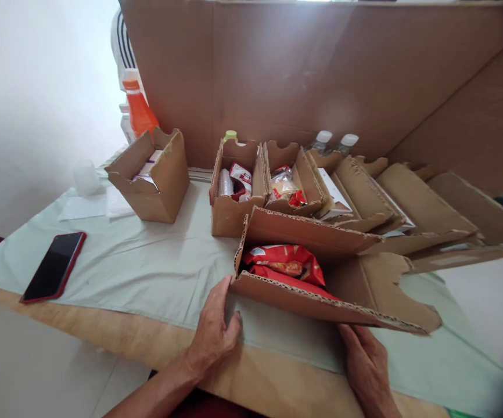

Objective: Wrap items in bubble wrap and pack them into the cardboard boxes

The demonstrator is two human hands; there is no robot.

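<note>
In front of me is an open-topped cardboard box (286, 299) with torn edges and a notched right end. Inside it lies a red food packet (288, 264). My left hand (214, 331) is at the box's left end, fingertips against its corner and thumb apart on the near side. Under the near right side is my right hand (367, 363), its fingertips partly hidden by the box. Both hands appear to hold the box between them. Just behind stand two similar boxes, one with dark red and clear packets (239, 180), the other with a clear-and-red snack packet (285, 184).
Several more cardboard boxes (426, 197) lean in a row at the right. A box of small cartons (173, 186) stands left, near an orange drink bottle (140, 110). A red-cased phone (53, 267) lies on the pale green cloth (147, 273). A tall cardboard panel (277, 69) rises behind.
</note>
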